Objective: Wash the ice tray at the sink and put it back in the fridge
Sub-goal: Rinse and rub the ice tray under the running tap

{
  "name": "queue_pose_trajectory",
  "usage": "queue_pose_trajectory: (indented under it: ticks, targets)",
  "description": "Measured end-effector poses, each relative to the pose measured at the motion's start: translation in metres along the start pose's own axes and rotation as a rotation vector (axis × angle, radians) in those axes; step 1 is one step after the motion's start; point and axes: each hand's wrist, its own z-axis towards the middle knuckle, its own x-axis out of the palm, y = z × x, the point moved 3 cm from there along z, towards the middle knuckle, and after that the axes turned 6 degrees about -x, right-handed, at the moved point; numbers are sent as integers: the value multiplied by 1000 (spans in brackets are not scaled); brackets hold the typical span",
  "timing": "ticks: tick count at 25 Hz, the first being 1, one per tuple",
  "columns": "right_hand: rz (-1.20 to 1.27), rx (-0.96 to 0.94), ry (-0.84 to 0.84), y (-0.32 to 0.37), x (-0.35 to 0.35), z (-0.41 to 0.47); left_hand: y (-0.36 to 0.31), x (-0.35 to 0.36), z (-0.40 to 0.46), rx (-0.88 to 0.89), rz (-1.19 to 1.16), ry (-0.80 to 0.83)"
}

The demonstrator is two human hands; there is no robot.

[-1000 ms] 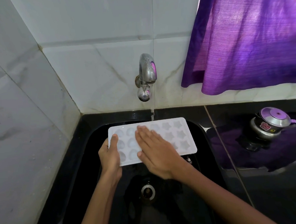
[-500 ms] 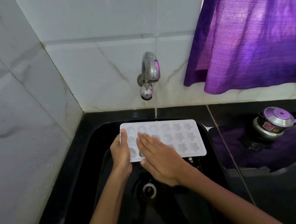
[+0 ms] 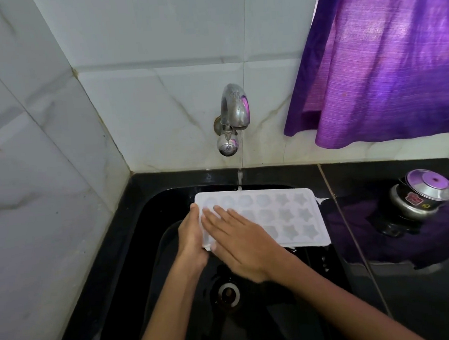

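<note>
While left hand (image 3: 192, 237) grips ice tray (image 3: 286, 213) edge, right hand (image 3: 238, 240) flat atop, pot (image 3: 425, 197) label unreadable

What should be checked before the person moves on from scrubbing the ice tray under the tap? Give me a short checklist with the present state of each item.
1. Water running: ok. A thin stream falls from the tap onto the far edge of the ice tray.
2. Tray held firmly: ok. The left hand grips its left end.
3. Rubbing hand on the tray: ok. The right hand lies flat, fingers straight, over the left moulds.
4. Tray over the sink: ok, though its right end reaches the basin's right rim.
5. All moulds rubbed: cannot tell; the star moulds on the right lie uncovered.
6. Drain free: ok; nothing visibly covers it.
</note>
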Motion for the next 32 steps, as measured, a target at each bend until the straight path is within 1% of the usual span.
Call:
queue_pose_trajectory:
  ticks: [1,3,5,7,8,10,12,14,16,18,20,21,24,26,29,32]
  targets:
    - [17,-24,40,1,1,-10,-3,-7,2,-6,-18,-19]
    - [40,31,82,-11,2,-22,-6,-17,4,13,-40,-33]
    - [14,137,46,-27,-1,-16,-4,-15,0,7,-35,-27]
    - [-4,167,-38,-28,-4,2,-1,-8,-4,-4,-11,-3]
    - [-12,139,-66,-21,-5,12,0,-6,-5,0,-4,1]
    - [-19,29,-54,1,0,19,-2,-7,-5,4,12,-12]
    - [-36,-92,-26,17,7,8,-4,-14,-5,-10,6,-23]
    - [-132,-167,-60,13,12,-16,-6,-25,-6,-19,-14,-28]
    - [-255,-116,-148,-5,11,-42,-9,-40,-11,14,-38,-45]
    - [-263,11,-247,-30,5,-70,-13,-57,-19,49,-49,-47]
    - [-164,118,-300,-45,-1,-95,-16,-72,-31,62,-19,-28]
    - [-86,140,-316,-47,-1,-105,-15,-78,-39,56,0,-16]
    - [230,133,-431,-36,-5,-121,-11,-89,-61,26,62,68]
    - [447,195,-511,-22,-11,-126,-10,-93,-74,1,87,132]
    - [741,289,-662,-5,-17,-129,-7,-89,-87,70,117,207]
    - [877,389,-795,2,-12,-126,10,-86,-88,123,215,192]
